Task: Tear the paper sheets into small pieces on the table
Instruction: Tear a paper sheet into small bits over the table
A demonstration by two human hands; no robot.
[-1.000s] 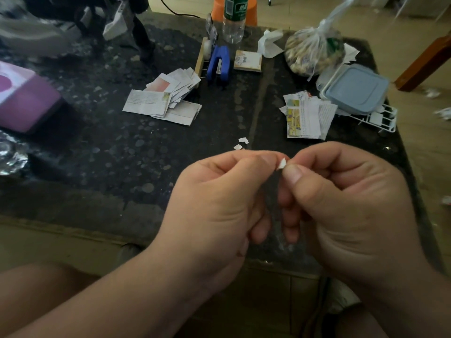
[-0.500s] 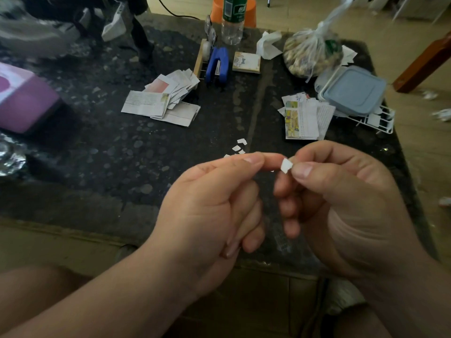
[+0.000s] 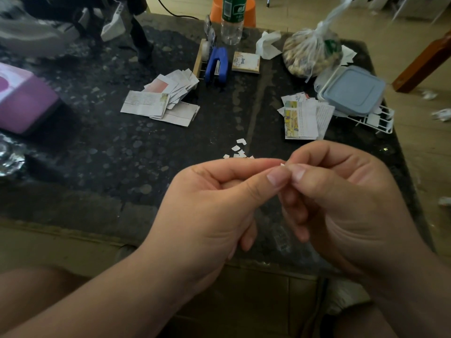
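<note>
Closed together since the earlier frame, left hand [image 3: 207,206] and right hand [image 3: 346,203] pinch one tiny paper scrap [image 3: 282,164], just nearside of the torn pieces [image 3: 240,148]. Probably featherlight and limp; grip opposite edges.

light: dim, worktop [image 3: 97,154] nearly black | source: from top right, floor [image 3: 415,57] there brightest | glare: pale streak down worktop middle, glints on foil [image 3: 9,154] at left edge | foreground: left hand [image 3: 219,211] and right hand [image 3: 341,203] evenly lit, soft shading | blur: top-left corner smeared, scrap [image 3: 282,164] too small to resolve | distortion: worktop edges bow outward
</note>
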